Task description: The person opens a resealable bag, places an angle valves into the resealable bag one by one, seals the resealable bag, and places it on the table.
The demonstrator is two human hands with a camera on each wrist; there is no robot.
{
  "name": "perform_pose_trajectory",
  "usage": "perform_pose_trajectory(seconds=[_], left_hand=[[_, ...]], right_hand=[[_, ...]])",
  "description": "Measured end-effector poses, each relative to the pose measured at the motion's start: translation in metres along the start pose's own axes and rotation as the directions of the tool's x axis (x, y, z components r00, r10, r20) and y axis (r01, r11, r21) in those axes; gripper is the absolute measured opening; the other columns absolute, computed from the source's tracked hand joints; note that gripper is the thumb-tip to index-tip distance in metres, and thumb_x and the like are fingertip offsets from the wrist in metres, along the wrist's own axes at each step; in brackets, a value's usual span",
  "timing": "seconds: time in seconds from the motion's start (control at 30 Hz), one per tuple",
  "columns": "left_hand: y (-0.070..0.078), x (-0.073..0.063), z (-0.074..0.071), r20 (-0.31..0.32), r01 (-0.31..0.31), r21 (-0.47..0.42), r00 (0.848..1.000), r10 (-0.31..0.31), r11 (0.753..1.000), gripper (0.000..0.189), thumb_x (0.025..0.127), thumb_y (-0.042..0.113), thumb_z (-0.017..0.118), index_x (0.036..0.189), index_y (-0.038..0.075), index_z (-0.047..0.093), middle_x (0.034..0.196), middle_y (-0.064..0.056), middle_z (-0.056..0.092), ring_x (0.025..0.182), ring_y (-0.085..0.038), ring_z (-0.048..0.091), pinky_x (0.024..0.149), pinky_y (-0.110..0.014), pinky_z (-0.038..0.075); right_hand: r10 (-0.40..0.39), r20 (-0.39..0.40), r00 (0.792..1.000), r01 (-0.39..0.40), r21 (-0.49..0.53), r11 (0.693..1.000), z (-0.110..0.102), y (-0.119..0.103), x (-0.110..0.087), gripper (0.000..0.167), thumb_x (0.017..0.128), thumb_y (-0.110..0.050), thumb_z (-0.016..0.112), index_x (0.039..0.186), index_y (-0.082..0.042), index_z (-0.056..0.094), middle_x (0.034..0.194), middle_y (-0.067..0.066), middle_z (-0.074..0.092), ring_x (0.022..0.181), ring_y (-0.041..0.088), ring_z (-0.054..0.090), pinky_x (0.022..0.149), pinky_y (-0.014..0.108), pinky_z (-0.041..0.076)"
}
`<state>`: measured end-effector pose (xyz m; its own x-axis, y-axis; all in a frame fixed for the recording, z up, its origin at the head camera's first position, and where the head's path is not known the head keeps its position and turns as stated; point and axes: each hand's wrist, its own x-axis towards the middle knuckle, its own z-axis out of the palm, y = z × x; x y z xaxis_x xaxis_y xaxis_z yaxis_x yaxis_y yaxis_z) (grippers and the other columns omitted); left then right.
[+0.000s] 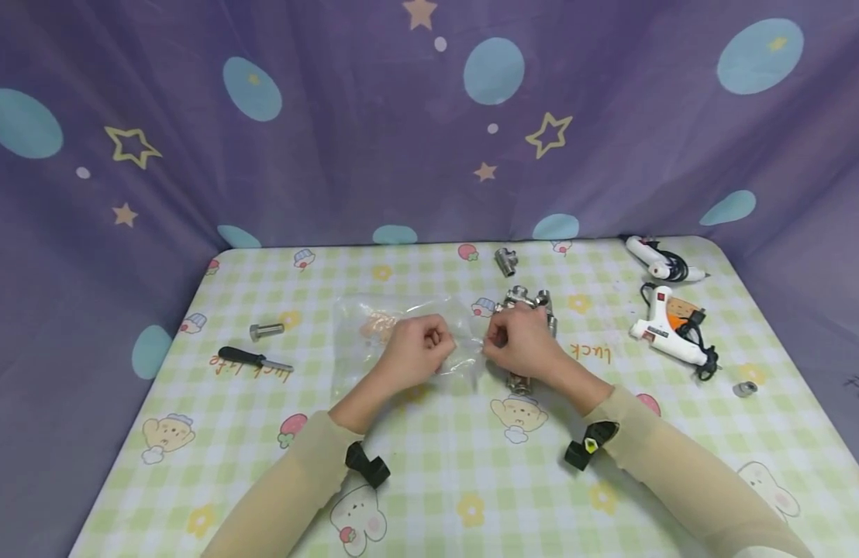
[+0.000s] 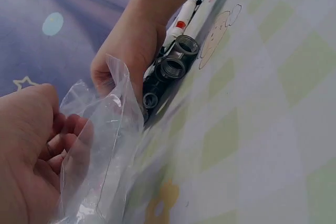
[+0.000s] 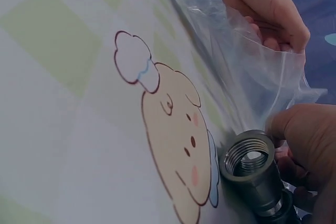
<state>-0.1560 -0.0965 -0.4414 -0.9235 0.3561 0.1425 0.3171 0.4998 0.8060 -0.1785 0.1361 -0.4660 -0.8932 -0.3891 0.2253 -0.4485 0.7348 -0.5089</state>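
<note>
A clear plastic bag point(image 1: 353, 360) lies across the middle of the table, a peach-coloured patch showing through it. My left hand point(image 1: 417, 349) holds the bag near its right end with curled fingers. At the bag's right edge, my right hand point(image 1: 526, 341) pinches the film between thumb and fingers. The film stretches between both hands and lifts off the cloth in the right wrist view. Several silvery metal pipe fittings point(image 1: 546, 301) stand close around my right hand, partly hidden by it. One threaded fitting point(image 3: 252, 166) shows its open end just beside the right fingers.
At left lie a metal bolt point(image 1: 267, 332) and a black-handled screwdriver point(image 1: 243, 356). A tee fitting point(image 1: 506, 262) is at the back. Two white glue guns point(image 1: 670, 329) with black cords and a small metal fitting point(image 1: 745, 388) are at right. A purple curtain point(image 1: 374, 116) hangs behind.
</note>
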Motion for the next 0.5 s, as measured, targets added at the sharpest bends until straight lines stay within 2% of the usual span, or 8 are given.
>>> perform_pose_trajectory(seconds=[0.17,0.33,0.4,0.5], left_hand=[[-0.0006,-0.0020,-0.0030,-0.045,-0.018,-0.117,0.999,0.012,0.993,0.022,0.091,0.001,0.056,0.072,0.010,0.062,0.055,-0.001,0.061,0.046,-0.015,0.060,0.044,-0.023,0.043],[0.0013,-0.0050,-0.0065,-0.115,-0.034,-0.261,0.993,0.003,0.965,0.025,0.096,-0.002,0.051,0.073,0.003,0.062,0.054,-0.008,0.059,0.047,-0.033,0.061,0.043,-0.024,0.043],[0.0027,-0.0060,-0.0075,-0.146,-0.049,-0.277,0.989,0.009,0.960,0.025,0.096,-0.003,0.051,0.074,0.002,0.063,0.053,-0.008,0.058,0.046,-0.034,0.059,0.041,-0.023,0.041],[0.0037,-0.0067,-0.0065,-0.163,-0.076,-0.217,0.986,0.041,0.973,0.026,0.094,-0.001,0.054,0.072,0.006,0.063,0.054,-0.005,0.058,0.045,-0.022,0.055,0.044,-0.021,0.040]], right_hand=[[0.002,0.009,1.000,-0.001,-0.023,1.000,-0.0017,0.0009,0.0000,0.019,0.079,-0.017,0.079,0.066,-0.024,0.067,0.065,-0.012,0.063,0.076,0.017,0.051,0.082,0.046,0.035],[0.016,0.035,0.999,-0.015,-0.034,0.999,-0.0047,-0.0007,-0.0003,0.017,0.081,-0.018,0.079,0.069,-0.023,0.068,0.067,-0.011,0.065,0.078,0.018,0.052,0.087,0.050,0.035],[0.017,0.038,0.999,-0.016,-0.034,0.999,-0.0061,-0.0013,-0.0008,0.017,0.082,-0.018,0.079,0.069,-0.023,0.069,0.067,-0.011,0.065,0.079,0.018,0.053,0.088,0.051,0.035],[0.000,0.033,0.999,0.001,-0.032,0.999,-0.0077,-0.0025,-0.0011,0.017,0.082,-0.020,0.080,0.070,-0.023,0.070,0.066,-0.010,0.064,0.077,0.017,0.052,0.085,0.049,0.036]])
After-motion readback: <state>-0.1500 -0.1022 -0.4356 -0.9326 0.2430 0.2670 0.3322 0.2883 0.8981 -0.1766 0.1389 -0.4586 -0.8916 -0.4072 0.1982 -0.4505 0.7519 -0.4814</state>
